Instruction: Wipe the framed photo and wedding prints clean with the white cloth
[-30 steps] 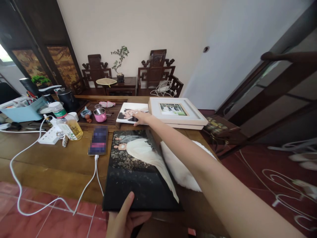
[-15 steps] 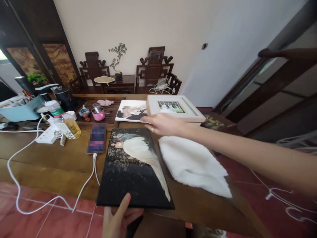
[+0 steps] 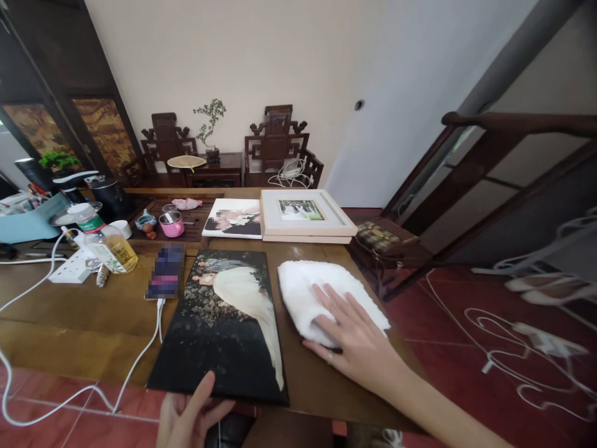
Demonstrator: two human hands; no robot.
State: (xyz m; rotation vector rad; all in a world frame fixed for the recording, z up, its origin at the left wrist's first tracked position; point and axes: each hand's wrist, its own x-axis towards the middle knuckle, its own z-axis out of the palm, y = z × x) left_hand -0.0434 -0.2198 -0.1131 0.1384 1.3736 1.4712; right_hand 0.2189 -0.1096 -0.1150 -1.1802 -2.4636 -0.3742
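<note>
A dark photo panel of a couple, with a long white gown spread across it, lies near the front edge of the table. My left hand grips its lower edge, thumb on top and fingers underneath. To the right of the panel is a folded white cloth. My right hand rests on that cloth, its fingers stretched out and spread over the fabric. Behind the panel are a lighter photo panel and a pale framed picture, which sits on another pale, box-like layer.
On the left are a phone on a charging cable, a power strip, a bottle of yellow liquid and a blue organizer. A pink cup stands on the tea tray. Cables cross the red floor.
My right hand has come back from beside the rear photo panel and down onto the white cloth. My left hand keeps its hold on the dark photo panel. The camera view has shifted slightly.
</note>
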